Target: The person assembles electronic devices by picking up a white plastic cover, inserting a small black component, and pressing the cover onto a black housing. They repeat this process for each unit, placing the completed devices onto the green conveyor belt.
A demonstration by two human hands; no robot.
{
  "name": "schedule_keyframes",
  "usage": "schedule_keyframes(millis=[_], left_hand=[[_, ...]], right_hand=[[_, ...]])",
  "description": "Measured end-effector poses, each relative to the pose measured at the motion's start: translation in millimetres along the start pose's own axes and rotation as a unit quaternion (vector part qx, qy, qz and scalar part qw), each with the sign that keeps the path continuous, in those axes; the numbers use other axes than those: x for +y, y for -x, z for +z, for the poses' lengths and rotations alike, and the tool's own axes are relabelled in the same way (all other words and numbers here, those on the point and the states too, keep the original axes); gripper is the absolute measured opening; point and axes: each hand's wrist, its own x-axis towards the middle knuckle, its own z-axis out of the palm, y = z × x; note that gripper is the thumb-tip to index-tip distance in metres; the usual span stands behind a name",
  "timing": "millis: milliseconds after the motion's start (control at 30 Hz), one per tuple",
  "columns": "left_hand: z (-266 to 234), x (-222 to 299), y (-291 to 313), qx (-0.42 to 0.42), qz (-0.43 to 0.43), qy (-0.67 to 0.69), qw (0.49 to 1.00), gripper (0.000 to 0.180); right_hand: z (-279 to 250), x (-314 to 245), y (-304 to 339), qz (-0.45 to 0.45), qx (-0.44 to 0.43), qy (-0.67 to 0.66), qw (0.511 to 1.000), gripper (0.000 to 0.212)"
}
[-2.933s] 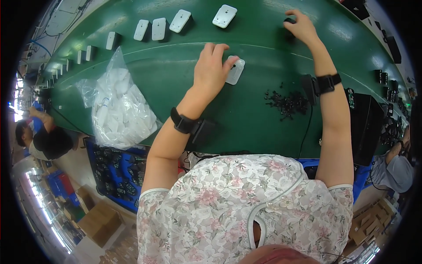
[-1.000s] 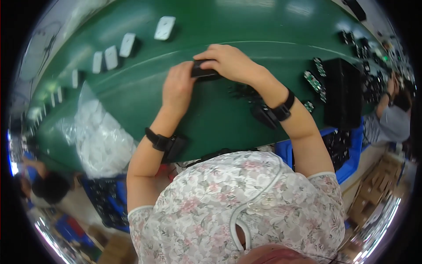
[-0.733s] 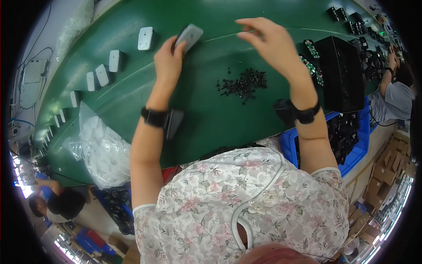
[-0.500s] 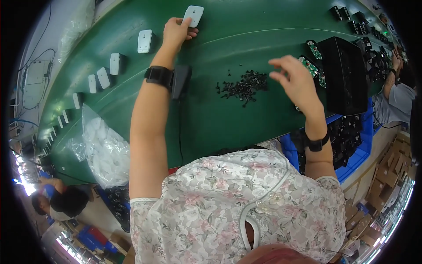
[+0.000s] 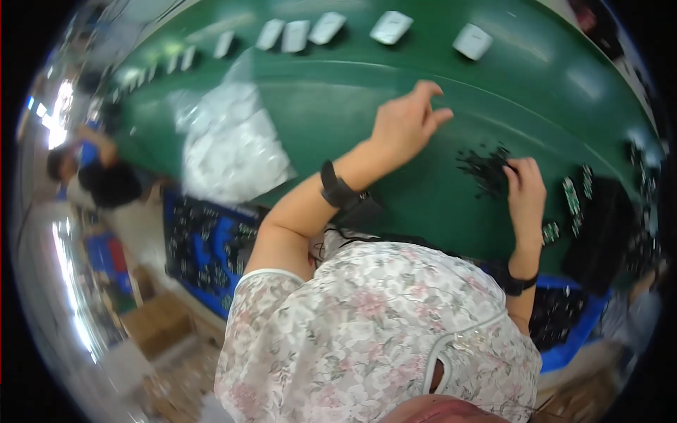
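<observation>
My left hand (image 5: 405, 125) hovers above the green table, holding nothing, its thumb and forefinger apart. My right hand (image 5: 529, 194) is at the right edge of a pile of small black parts (image 5: 483, 169). Its fingertips are pinched together there, and what is between them is blurred. Beyond both hands, a white plastic casing (image 5: 473, 42) lies at the right end of a spaced row of similar ones, next to another white casing (image 5: 391, 28). Partly covered by my left forearm is a black box-shaped device (image 5: 363, 211).
A clear bag of white pieces (image 5: 229, 151) rests on the table (image 5: 331, 106) at left. Green circuit boards (image 5: 571, 196) lie beside a black box (image 5: 603, 236) at right. Blue trays of black parts (image 5: 204, 247) flank me. A person (image 5: 106, 173) sits at far left.
My left hand has let go of the white casing and drawn back toward me. My right hand has come down to the black pile, fingers closing. The view has turned leftward.
</observation>
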Motion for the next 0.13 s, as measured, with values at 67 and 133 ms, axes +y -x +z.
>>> schedule_keyframes(millis=[67, 133], left_hand=[[-28, -7, 33, 0.026, -0.014, -0.045, 0.999, 0.034], [-50, -13, 53, 0.045, -0.027, -0.082, 0.995, 0.035]], right_hand=[[0, -3, -2, 0.035, -0.013, -0.021, 0.999, 0.005], [6, 5, -6, 0.034, -0.023, -0.024, 0.999, 0.005]])
